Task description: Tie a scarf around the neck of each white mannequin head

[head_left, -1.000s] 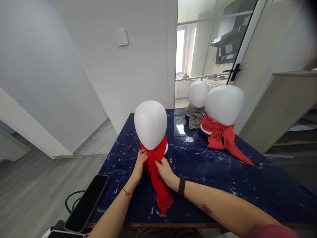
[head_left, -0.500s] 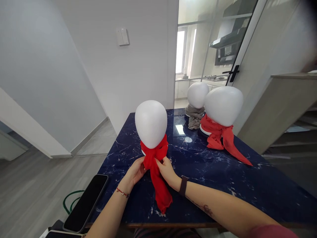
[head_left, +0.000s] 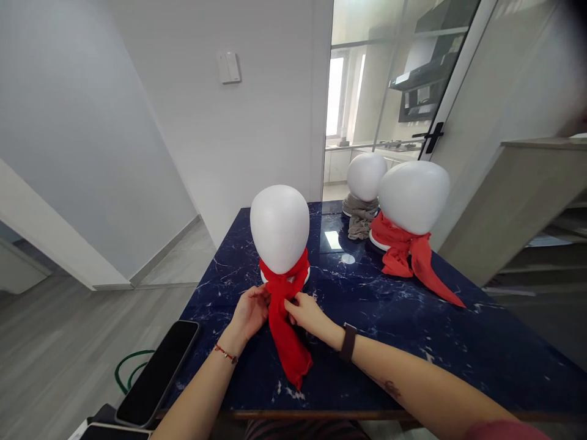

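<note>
A white mannequin head stands on the dark blue table, with a red scarf wrapped round its neck. The scarf is gathered at the front, and one long end hangs down toward the table's near edge. On the left side of the gathered part, my left hand has its fingers curled on the cloth, the fingertips partly hidden. From the right, my right hand pinches the scarf between thumb and fingers just below the gather.
A blue marble-patterned table carries a second white head with a coral-red scarf and a third head with a grey scarf. At the left edge lies a black phone near a green cable. Behind is a glass door.
The hanging scarf end has shifted slightly left. My right hand has drawn a little to the right, and more of the white base shows under the scarf.
</note>
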Tool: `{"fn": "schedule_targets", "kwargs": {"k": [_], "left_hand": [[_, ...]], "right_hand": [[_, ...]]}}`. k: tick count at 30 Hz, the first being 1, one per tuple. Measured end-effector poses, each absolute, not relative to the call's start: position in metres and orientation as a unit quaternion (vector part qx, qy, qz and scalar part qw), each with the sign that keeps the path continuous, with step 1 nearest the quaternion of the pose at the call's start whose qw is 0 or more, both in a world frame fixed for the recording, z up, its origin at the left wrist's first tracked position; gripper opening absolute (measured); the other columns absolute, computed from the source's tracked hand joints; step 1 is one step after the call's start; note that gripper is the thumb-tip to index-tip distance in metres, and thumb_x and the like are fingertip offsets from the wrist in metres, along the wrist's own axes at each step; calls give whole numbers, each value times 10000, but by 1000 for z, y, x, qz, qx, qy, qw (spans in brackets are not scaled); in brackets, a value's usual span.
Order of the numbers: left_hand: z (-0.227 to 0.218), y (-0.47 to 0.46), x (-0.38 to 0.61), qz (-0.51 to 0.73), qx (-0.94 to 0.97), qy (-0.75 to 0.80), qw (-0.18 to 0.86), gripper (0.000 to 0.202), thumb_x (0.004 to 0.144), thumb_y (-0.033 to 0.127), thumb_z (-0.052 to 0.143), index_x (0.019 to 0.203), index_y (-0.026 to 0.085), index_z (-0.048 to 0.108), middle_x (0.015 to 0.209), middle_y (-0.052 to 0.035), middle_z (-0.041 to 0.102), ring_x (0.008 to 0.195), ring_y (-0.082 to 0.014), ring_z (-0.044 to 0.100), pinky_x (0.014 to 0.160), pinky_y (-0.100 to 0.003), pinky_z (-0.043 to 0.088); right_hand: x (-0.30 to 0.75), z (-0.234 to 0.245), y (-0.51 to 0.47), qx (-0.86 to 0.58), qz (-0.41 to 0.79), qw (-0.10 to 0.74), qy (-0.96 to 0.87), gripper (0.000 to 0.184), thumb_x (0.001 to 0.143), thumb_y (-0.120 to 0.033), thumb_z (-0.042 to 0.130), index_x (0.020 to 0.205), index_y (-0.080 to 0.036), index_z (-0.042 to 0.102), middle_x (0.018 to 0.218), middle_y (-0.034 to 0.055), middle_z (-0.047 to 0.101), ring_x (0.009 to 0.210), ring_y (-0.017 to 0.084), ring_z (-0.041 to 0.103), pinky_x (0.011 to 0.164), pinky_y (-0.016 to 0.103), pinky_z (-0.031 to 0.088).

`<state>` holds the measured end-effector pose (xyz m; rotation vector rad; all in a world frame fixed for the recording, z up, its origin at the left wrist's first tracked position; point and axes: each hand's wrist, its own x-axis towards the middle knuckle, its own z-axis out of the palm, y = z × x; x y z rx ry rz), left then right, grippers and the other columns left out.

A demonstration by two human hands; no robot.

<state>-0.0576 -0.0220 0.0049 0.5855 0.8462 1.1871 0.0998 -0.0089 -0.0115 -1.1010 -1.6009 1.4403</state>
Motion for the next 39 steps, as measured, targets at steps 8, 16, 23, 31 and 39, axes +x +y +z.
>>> {"fn": "schedule_targets", "kwargs": {"k": [8,16,23,31,39], "left_hand": [[0,-28,-46,545,390,387,634,468,614,68,629,1019,244,474,966,6,634,800,-128,613,721,-249,463],[-4,-24,-48,547,531,491,422,365,641,206,690,972,190,538,835,-11,632,778,-152,595,769,-272,450],[-4,-25,-54,537,538,530,375,272,650,163,616,910,167,692,862,-51,683,762,-173,592,749,-281,446],[0,-26,-55,622,390,499,460,265,647,226,679,901,166,634,856,-33,686,716,-143,621,684,-244,463],[4,-31,-53,521,398,501,566,351,617,383,764,843,137,654,682,-37,669,549,-119,583,531,-218,411]], "right_hand": [[102,3,-9,-402,742,297,-447,407,816,-535,459,707,-159,571,530,12,580,410,79,480,404,171,324],[102,7,-9,-368,785,341,-364,316,836,-419,370,826,-165,559,666,36,637,529,118,591,595,270,507],[98,10,-15,-301,753,409,-418,432,628,-274,715,1004,-185,520,898,23,663,721,134,628,688,261,504],[104,1,6,-376,640,501,-445,155,632,-188,535,783,-178,503,732,-18,618,638,116,546,614,227,437],[108,7,12,-328,658,495,-463,211,652,-250,579,808,-203,446,656,-51,575,556,112,540,600,248,439]]}}
